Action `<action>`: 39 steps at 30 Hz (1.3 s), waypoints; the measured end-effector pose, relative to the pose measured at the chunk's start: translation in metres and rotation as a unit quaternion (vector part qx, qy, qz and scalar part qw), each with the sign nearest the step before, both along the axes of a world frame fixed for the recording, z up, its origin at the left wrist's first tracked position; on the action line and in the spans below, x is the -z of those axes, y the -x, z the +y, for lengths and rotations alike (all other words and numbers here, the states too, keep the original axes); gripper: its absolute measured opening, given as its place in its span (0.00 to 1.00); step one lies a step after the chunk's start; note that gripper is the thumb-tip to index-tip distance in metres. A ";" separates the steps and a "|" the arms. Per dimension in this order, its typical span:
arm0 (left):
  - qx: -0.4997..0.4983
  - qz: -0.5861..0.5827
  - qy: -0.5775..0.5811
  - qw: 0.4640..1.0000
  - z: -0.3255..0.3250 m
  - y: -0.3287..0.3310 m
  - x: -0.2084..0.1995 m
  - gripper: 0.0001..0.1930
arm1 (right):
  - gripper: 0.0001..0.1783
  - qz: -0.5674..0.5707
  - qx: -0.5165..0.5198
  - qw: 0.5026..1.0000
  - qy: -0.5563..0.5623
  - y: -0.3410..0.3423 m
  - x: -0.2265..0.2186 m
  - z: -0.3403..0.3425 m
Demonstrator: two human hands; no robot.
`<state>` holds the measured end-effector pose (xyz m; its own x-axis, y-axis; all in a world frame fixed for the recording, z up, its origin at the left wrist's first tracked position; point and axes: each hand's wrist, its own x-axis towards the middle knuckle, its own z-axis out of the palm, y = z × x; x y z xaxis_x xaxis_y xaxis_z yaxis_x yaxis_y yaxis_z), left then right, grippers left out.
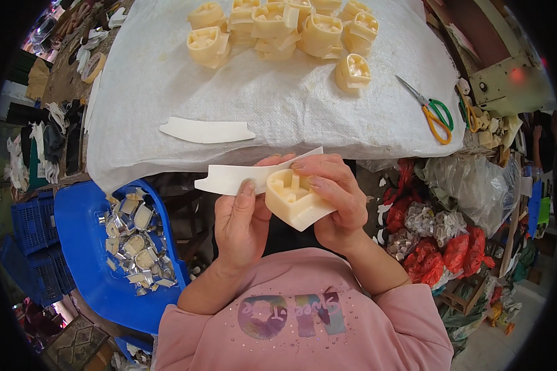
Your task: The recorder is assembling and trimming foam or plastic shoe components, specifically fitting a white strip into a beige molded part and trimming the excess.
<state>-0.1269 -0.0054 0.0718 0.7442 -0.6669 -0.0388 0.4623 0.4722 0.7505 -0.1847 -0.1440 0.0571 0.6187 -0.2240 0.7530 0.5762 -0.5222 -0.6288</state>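
Observation:
My left hand (244, 216) pinches a white curved strip (229, 179) between thumb and fingers, just beyond the table's near edge. The strip runs along the far side of a cream plastic piece (295, 201), a hollow rounded shape with short posts inside. Around that piece's right side my right hand (337, 195) is closed, its fingertips on the rim and near the strip's right end. A second white strip (207, 130) lies flat on the white cloth ahead of my left hand. Farther off stand several similar cream pieces (325, 34), with a single one (353, 72) nearest me.
Scissors (433, 111) with green and orange handles lie at the cloth's right side. Left of me, a blue plastic chair (83, 247) holds a pile of small shiny metallic and cream parts (139, 238). Red plastic bags (445, 253) and clear bags crowd the right.

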 end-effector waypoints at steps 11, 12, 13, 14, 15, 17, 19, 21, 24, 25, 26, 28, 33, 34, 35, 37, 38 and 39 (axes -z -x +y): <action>0.004 -0.014 -0.004 1.000 -0.003 0.002 0.000 0.24 | 0.27 0.009 0.015 1.000 0.009 0.001 0.000 -0.004; 0.003 -0.013 -0.002 1.000 -0.003 0.003 -0.001 0.24 | 0.27 0.009 0.015 1.000 0.008 0.002 0.000 -0.004; 0.003 -0.013 -0.002 1.000 -0.003 0.003 -0.001 0.24 | 0.28 0.016 0.019 1.000 0.013 0.002 0.001 -0.004; -0.002 -0.017 -0.022 1.000 -0.002 0.005 -0.002 0.24 | 0.29 0.024 0.023 0.999 0.017 0.003 0.002 -0.004; -0.006 -0.022 -0.041 0.999 -0.002 0.006 -0.004 0.23 | 0.29 0.025 0.024 0.999 0.016 0.002 0.004 -0.004; -0.007 -0.020 -0.054 0.998 -0.003 0.008 -0.006 0.23 | 0.29 -0.008 0.071 0.997 0.042 -0.002 0.009 -0.001; -0.013 -0.017 -0.065 0.998 -0.004 0.009 -0.006 0.23 | 0.29 0.009 0.089 0.993 0.083 0.001 0.008 -0.004; -0.016 -0.059 -0.081 0.995 -0.001 0.008 -0.003 0.23 | 0.28 0.027 0.108 0.986 0.123 0.003 0.007 -0.006; -0.010 -0.077 -0.104 0.992 -0.003 0.004 0.000 0.24 | 0.28 0.040 0.124 0.978 0.163 0.001 0.009 -0.011; -0.008 -0.077 -0.106 0.991 -0.002 0.003 0.000 0.24 | 0.28 0.040 0.126 0.978 0.160 0.000 0.014 -0.013; -0.001 -0.076 -0.110 0.991 -0.002 0.001 0.000 0.24 | 0.28 0.039 0.128 0.979 0.156 0.001 0.016 -0.015; 0.006 -0.073 -0.116 0.991 0.000 -0.003 0.001 0.25 | 0.28 0.048 0.131 0.980 0.144 0.003 0.013 -0.018; -0.101 -0.151 -0.193 0.964 0.002 -0.007 0.005 0.19 | 0.25 0.139 0.118 0.953 0.243 0.012 -0.011 -0.023; -0.098 -0.178 -0.213 0.956 0.003 -0.007 0.005 0.18 | 0.25 0.140 0.118 0.953 0.242 0.013 -0.014 -0.022; -0.094 -0.205 -0.232 0.946 0.003 -0.007 0.005 0.18 | 0.24 0.160 0.122 0.943 0.265 0.013 -0.017 -0.022; -0.089 -0.205 -0.256 0.941 0.003 -0.004 0.006 0.17 | 0.22 0.181 0.126 0.932 0.286 0.015 -0.023 -0.020; -0.085 -0.205 -0.278 0.934 0.002 -0.002 0.007 0.17 | 0.21 0.213 0.110 0.925 0.295 0.017 -0.026 -0.020; -0.085 -0.206 -0.280 0.934 0.002 -0.001 0.008 0.17 | 0.20 0.243 0.093 0.917 0.303 0.017 -0.028 -0.020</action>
